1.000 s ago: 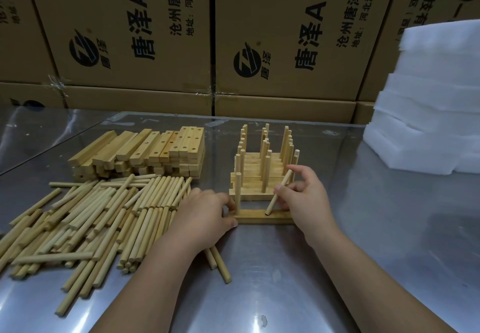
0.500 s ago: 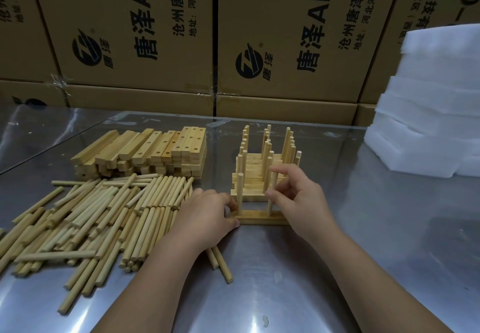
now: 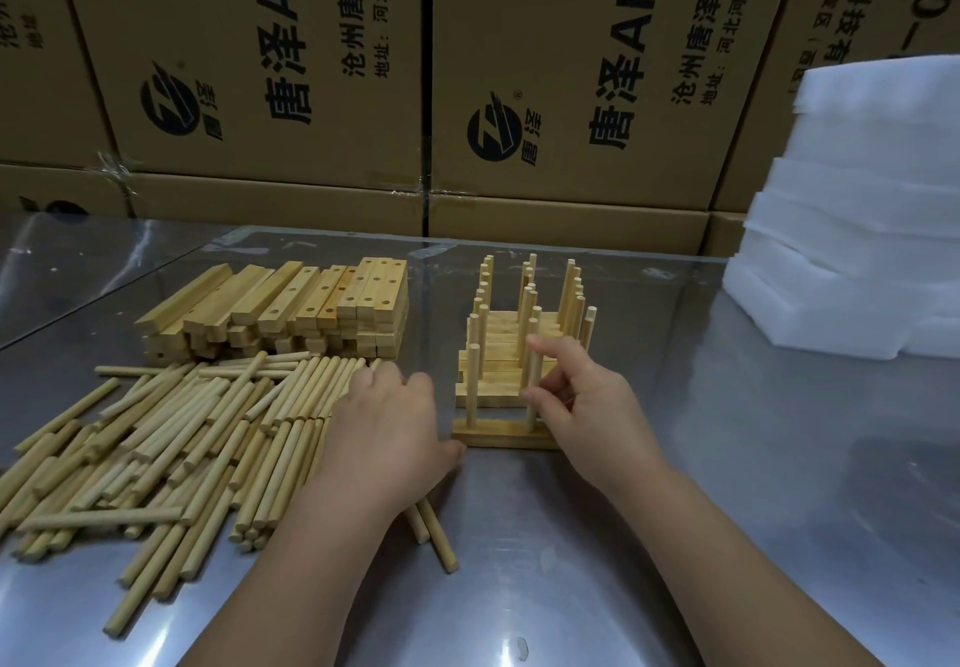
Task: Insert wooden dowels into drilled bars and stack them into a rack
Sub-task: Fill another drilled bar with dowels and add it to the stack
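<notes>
A drilled wooden bar (image 3: 498, 430) lies across the steel table just in front of me, with one dowel (image 3: 472, 385) upright in its left hole. A second dowel (image 3: 532, 380) stands in its middle hole, and my right hand (image 3: 587, 406) pinches it between thumb and fingers. My left hand (image 3: 387, 422) rests over the edge of the loose dowel pile (image 3: 171, 437), its thumb near the bar's left end; I cannot tell whether it holds a dowel. Behind the bar stands the rack (image 3: 514, 349) of stacked bars with upright dowels.
A stack of drilled bars (image 3: 291, 307) sits behind the dowel pile. White foam blocks (image 3: 857, 214) are piled at the right. Cardboard boxes (image 3: 519, 68) form a wall along the table's far edge. Two dowels (image 3: 436, 536) lie under my left wrist.
My right hand has turned the slanted dowel upright and set it into the bar's middle hole. My left hand has shifted left from the bar's end onto the dowel pile.
</notes>
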